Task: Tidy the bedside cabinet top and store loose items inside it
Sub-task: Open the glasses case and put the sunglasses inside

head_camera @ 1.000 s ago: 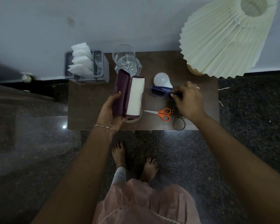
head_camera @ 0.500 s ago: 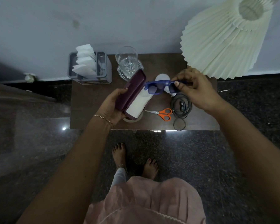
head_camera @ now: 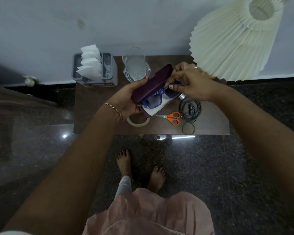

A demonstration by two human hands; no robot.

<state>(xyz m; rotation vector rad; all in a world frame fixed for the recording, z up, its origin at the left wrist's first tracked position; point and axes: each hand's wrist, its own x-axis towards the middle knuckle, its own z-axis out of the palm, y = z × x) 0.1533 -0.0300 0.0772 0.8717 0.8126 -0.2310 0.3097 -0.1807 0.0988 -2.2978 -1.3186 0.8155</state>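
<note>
**A:** The left hand [head_camera: 126, 100] cradles the open purple case [head_camera: 151, 82] just above the counter [head_camera: 95, 112], its fingers [head_camera: 145, 78] curled round the shell.

**B:** And the blue glasses [head_camera: 154, 100]?

**A:** Half in, lying on the white lining. The right hand [head_camera: 192, 85] pinches the frame's far end.

**B:** Light, I'd guess. Stiff plastic, and lenses that scratch.

**A:** So take them by the frame, never the lenses. The case looks rigid, so it can be gripped by the shell. The scissors [head_camera: 172, 117], earphones [head_camera: 190, 109] and tape roll [head_camera: 137, 122] lie on the counter below.
</note>
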